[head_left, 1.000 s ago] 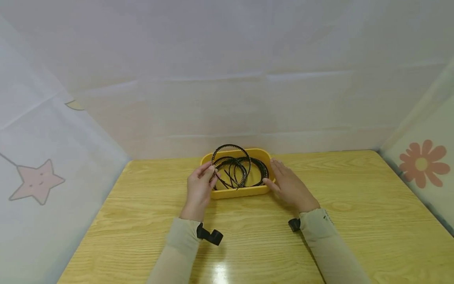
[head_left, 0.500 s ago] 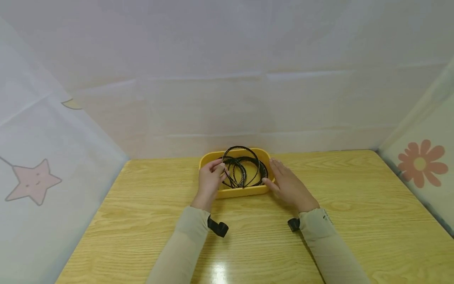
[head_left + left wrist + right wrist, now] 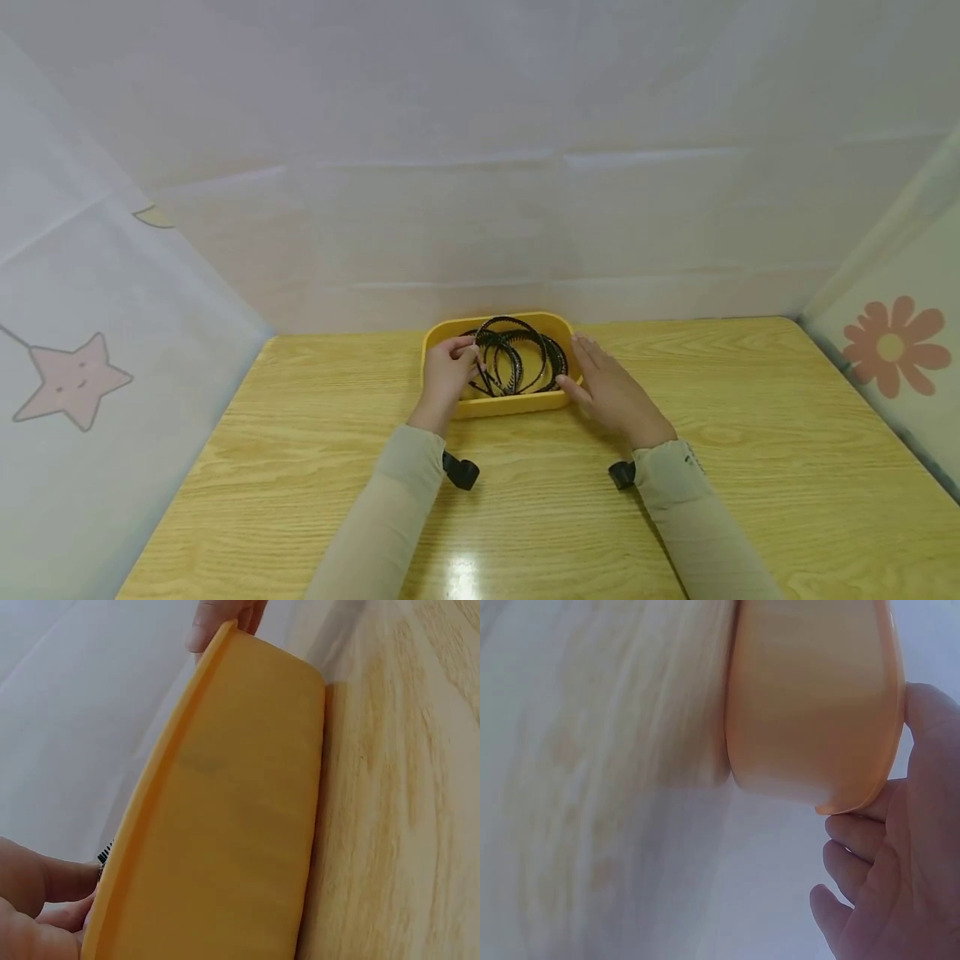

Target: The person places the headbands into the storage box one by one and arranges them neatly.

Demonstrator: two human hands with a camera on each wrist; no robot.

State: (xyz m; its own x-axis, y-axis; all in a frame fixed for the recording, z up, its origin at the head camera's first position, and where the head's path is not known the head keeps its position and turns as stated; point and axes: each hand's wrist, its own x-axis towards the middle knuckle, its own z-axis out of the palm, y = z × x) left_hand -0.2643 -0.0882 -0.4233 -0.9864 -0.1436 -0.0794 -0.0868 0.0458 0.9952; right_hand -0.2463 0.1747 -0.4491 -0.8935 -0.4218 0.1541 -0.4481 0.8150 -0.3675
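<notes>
A yellow plastic basket (image 3: pixel 513 407) sits at the far edge of the table and holds several black toothed headbands (image 3: pixel 561 360). Over its left part, my left hand (image 3: pixel 446 379) pinches one headband (image 3: pixel 501 318) near an end, its arc standing up among the others. Only a few of that headband's teeth (image 3: pixel 106 853) show past the rim in the left wrist view. My right hand (image 3: pixel 618 396) rests at the basket's right end, thumb on the front rim and fingers fairly straight along the outside. The right wrist view shows this hand (image 3: pixel 915 847) touching the rim.
The wooden table (image 3: pixel 750 467) spreads out in front and to both sides. A pale cloth wall (image 3: pixel 420 208) stands right behind the basket, with side walls bearing a star (image 3: pixel 73 379) and a flower (image 3: pixel 892 346).
My left hand has moved right and a little forward with the headband, which has come down lower into the basket. The right hand stays in place.
</notes>
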